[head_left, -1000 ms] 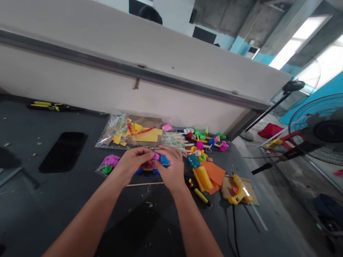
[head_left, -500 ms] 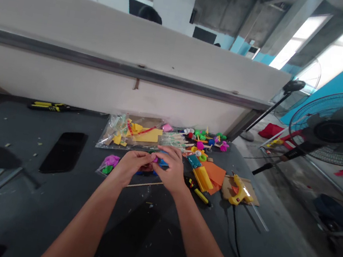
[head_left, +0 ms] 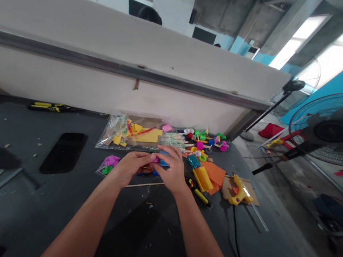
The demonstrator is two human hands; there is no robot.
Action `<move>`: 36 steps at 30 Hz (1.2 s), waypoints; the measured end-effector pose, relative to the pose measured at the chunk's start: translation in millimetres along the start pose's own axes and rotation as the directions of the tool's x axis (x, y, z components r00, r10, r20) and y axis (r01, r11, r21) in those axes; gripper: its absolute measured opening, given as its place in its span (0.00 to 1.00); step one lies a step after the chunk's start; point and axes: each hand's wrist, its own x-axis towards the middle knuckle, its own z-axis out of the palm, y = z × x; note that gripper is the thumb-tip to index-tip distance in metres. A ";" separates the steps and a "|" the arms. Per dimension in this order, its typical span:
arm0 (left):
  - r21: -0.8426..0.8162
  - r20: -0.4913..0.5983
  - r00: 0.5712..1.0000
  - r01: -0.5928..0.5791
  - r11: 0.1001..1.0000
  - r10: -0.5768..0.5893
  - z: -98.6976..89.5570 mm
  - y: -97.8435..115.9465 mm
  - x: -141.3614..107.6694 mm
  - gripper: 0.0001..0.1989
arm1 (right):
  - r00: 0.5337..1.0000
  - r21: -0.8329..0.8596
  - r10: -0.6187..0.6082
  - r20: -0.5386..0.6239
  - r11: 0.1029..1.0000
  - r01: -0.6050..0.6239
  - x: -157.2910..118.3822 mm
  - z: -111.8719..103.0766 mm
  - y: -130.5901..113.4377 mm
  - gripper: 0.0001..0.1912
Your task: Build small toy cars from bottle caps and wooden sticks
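Note:
Both of my hands meet over the middle of the table. The thumb and fingers of my left hand (head_left: 130, 167) pinch a small purple lump of modelling clay (head_left: 155, 159). My right hand (head_left: 173, 170) curls round the same lump from the other side, its thumb and fingertips closed in on it. Something blue (head_left: 164, 159) shows between the right fingers, and I cannot tell whether it is held or lies behind. A thin wooden stick (head_left: 145, 184) lies just below the hands. Left of them is a small bag of purple and green clay (head_left: 110, 163).
Behind the hands lies a clear plastic bag (head_left: 104, 137) with yellow pieces. Coloured clay shapes (head_left: 200, 145) and orange sheets (head_left: 216, 174) are to the right, near a yellow-handled tool (head_left: 201, 195) and a yellow glue gun (head_left: 240, 192). A black phone (head_left: 64, 153) lies left; a fan (head_left: 335, 129) stands right.
Almost nothing differs. My fingers have shifted very slightly around the purple clay, and both arms stay in place.

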 end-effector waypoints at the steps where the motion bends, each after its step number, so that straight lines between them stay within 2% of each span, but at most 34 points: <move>1: 0.001 0.011 1.000 0.006 1.000 -0.006 0.1 -1.0 0.3 0.10 | 1.000 0.001 0.003 0.005 1.000 -0.003 0.1 -0.1 -0.1 0.11; 8: 0.028 0.001 1.000 0.022 0.999 -0.022 -0.7 -2.4 0.4 0.10 | 0.999 -0.030 -0.011 0.045 0.999 0.013 1.4 -0.9 -3.9 0.12; 15: -0.001 -0.005 1.000 0.005 1.000 -0.005 -3.5 2.6 -0.8 0.10 | 1.000 0.016 -0.001 -0.002 1.000 0.001 0.6 -0.7 1.6 0.10; 20: -0.008 -0.028 0.999 -0.022 1.000 0.022 -2.9 2.3 0.4 0.06 | 1.000 0.046 0.010 0.013 0.999 -0.011 0.8 -2.2 -1.4 0.15; 27: -0.022 -0.032 0.999 -0.009 1.000 0.008 -1.6 4.3 -1.5 0.12 | 1.000 0.052 0.009 -0.021 0.999 -0.008 1.7 -4.1 -2.9 0.09; 32: -0.001 -0.028 1.000 -0.013 1.000 0.013 -2.8 3.8 -0.4 0.09 | 1.000 0.047 0.008 0.014 0.999 -0.008 1.4 -3.9 -3.9 0.12; 36: 0.002 -0.020 1.000 -0.011 1.000 0.011 -2.3 3.4 -1.6 0.09 | 1.000 0.044 -0.002 0.006 0.999 0.002 1.8 -4.0 -5.0 0.08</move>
